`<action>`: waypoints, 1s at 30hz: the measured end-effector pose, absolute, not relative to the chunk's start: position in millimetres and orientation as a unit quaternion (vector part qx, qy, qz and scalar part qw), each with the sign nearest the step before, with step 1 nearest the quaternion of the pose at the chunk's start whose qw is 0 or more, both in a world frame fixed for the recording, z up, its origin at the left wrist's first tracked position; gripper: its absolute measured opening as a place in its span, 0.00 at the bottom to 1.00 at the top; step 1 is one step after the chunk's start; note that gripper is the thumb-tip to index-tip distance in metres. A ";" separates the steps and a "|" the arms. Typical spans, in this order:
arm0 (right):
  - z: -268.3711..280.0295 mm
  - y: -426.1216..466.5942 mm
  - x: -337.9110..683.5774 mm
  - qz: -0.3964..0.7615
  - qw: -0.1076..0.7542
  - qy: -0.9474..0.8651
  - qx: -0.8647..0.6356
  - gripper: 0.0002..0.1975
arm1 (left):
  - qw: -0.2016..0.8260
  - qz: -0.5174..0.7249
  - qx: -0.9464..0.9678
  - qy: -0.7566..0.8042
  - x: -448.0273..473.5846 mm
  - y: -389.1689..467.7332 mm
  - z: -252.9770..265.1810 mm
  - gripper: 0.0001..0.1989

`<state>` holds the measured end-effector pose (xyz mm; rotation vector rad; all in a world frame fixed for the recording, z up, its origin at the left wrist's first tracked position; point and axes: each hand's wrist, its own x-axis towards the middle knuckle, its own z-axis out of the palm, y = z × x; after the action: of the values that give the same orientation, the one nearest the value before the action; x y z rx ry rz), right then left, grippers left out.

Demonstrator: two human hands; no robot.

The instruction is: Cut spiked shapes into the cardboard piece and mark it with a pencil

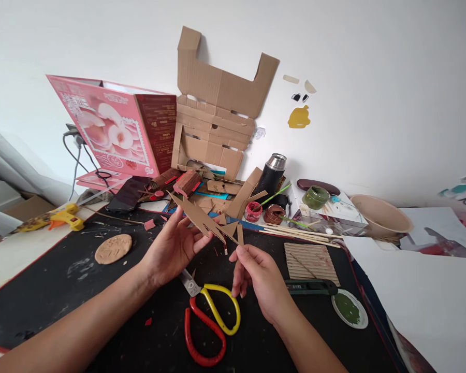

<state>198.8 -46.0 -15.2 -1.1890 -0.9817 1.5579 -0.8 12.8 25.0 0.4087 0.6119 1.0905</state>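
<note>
My left hand [171, 254] is closed on a brown cardboard piece [197, 217] with a pointed end and jagged cuts, held above the black mat. At the piece's right end, the thumb and forefinger of my right hand [262, 280] pinch a thin cardboard point. Below and between both hands lie scissors [219, 325] with one red and one yellow handle, their blades partly hidden by my left hand. Right of my right hand are a dark green utility knife [312, 287] and a corrugated cardboard square [311, 259].
A clay disc [113, 248] and a yellow glue gun [72, 217] lie at the left. Behind stand a pink box [112, 127], a large cardboard sheet [217, 85], a black thermos [271, 176] and paint jars [316, 197]. A dish of green paint [349, 309] sits at the right.
</note>
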 end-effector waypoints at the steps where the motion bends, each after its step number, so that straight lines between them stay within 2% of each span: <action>1: -15.2 -45.8 198.6 0.632 0.457 -0.398 -0.482 0.32 | 0.791 0.506 0.190 0.284 -0.8 12.7 25.1 0.23; 23: -16.2 -46.7 196.3 0.652 0.435 -0.397 -0.476 0.33 | 0.795 0.509 0.194 0.265 -4.4 14.2 20.6 0.20; 30: -16.7 -46.8 197.6 0.654 0.428 -0.400 -0.478 0.32 | 0.795 0.494 0.251 0.246 -14.6 16.6 17.5 0.21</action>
<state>197.6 -46.8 -16.7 -1.1950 -1.0003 1.6338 -14.6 16.6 17.5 0.5401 0.5281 1.0609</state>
